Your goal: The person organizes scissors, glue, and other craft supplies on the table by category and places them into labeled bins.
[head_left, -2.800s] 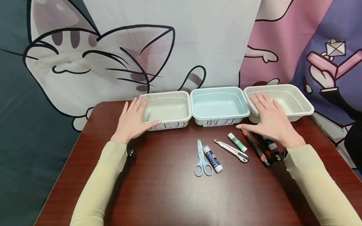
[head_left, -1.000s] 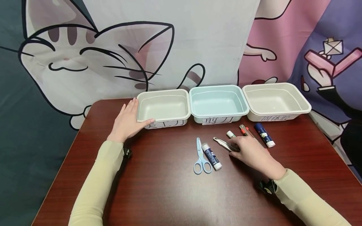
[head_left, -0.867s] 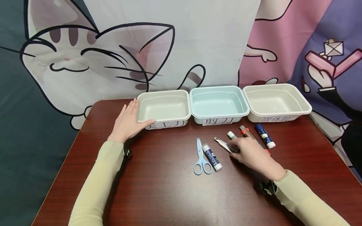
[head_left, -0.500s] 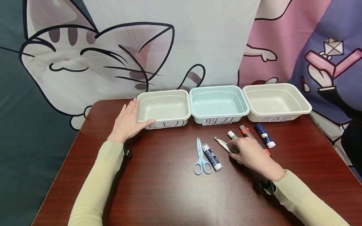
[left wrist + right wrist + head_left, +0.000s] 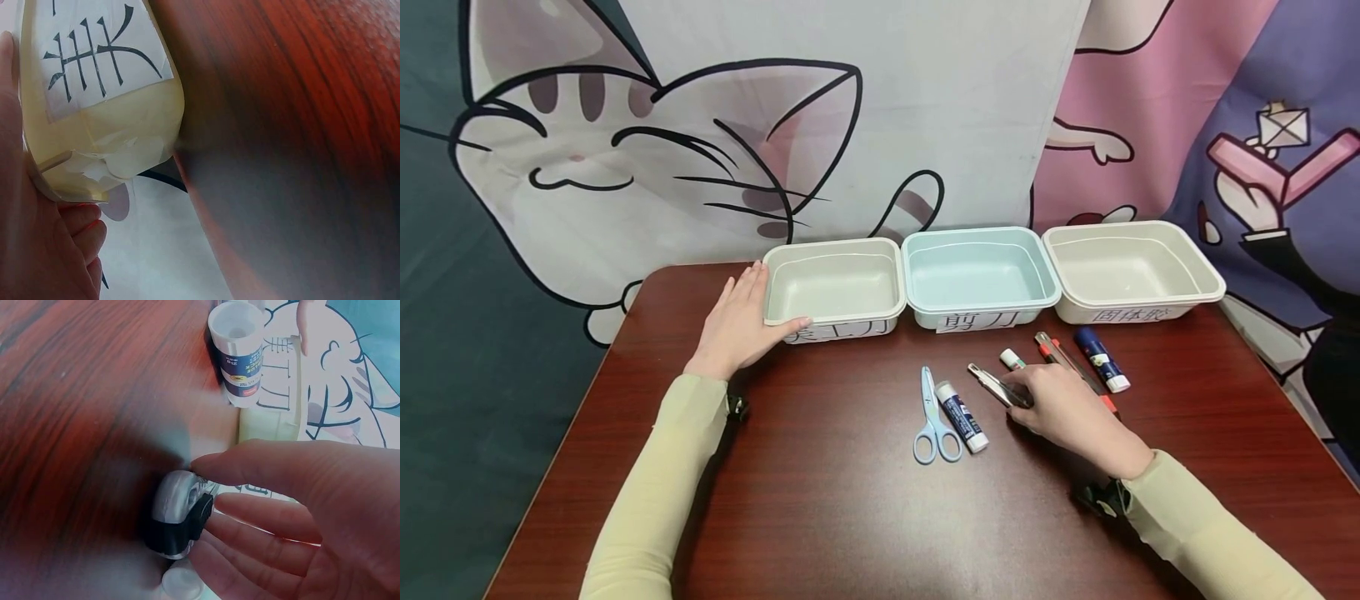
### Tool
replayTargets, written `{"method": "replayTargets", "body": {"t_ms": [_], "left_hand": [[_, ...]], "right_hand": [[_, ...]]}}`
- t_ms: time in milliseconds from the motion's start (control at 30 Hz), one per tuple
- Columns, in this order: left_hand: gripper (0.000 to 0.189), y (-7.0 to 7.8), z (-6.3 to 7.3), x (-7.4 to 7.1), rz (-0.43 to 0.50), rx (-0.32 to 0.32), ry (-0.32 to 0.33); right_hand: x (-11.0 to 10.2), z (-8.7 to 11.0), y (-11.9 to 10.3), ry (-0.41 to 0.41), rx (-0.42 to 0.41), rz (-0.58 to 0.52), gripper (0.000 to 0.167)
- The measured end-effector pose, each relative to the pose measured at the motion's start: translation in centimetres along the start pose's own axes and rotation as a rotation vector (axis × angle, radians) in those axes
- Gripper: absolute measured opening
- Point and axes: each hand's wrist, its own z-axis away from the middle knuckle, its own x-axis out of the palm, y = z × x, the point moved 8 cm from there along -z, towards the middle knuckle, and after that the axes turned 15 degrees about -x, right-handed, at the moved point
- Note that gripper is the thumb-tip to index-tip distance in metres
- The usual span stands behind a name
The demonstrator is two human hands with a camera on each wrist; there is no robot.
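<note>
Brings the right hand (image 5: 1067, 408) down from over the right box (image 5: 1142, 267), its place in the earliest frame, to the utility knife (image 5: 991, 386); keeps the left hand (image 5: 733, 325) against the left box (image 5: 835, 287). Seems to be at the grasping step — holds the knife between thumb and fingers in a narrow pinch, too hidden to tell how firm. Has that knife lying on the table (image 5: 850, 517), in front of the blue box (image 5: 977, 283), between the near glue stick (image 5: 962, 417) and a white-capped stick (image 5: 1012, 359). Rests the left fingers nearly straight along the left box's end, with the thumb on the front rim, clutching nothing. Calls next, as a judgement, for firming the pinch and lifting straight up, clear of the white-capped stick just beside. Works on reddish-brown wood grain with a pale sheen toward the near edge; shares it with scissors (image 5: 933, 417), red-trimmed slim tools (image 5: 1046, 342) partly covered by the right hand, and the far glue stick (image 5: 1101, 358). Faces a white hanging (image 5: 962, 108) printed with a smiling cat — with pink and purple cloth (image 5: 1135, 92) at the right.
</note>
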Motion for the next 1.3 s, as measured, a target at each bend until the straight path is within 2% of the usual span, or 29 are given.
{"method": "replayTargets", "body": {"t_ms": [267, 600, 1067, 1300], "left_hand": [[0.123, -0.1, -0.1, 0.1, 0.002, 0.006, 0.006], [0.121, 0.0, 0.0, -0.1, 0.006, 0.014, 0.000], [0.121, 0.0, -0.1, 0.0, -0.002, 0.015, -0.004], [0.121, 0.0, -0.1, 0.1, -0.007, 0.014, 0.000]], "right_hand": [[-0.3, -0.3, 0.3, 0.037, -0.025, -0.009, 0.030], [-1.8, -1.4, 0.6, 0.097, -0.042, -0.070, 0.032], [-5.5, -4.5, 0.5, 0.214, -0.052, -0.162, 0.035], [-7.6, -6.6, 0.4, 0.340, -0.085, -0.228, 0.037]]}}
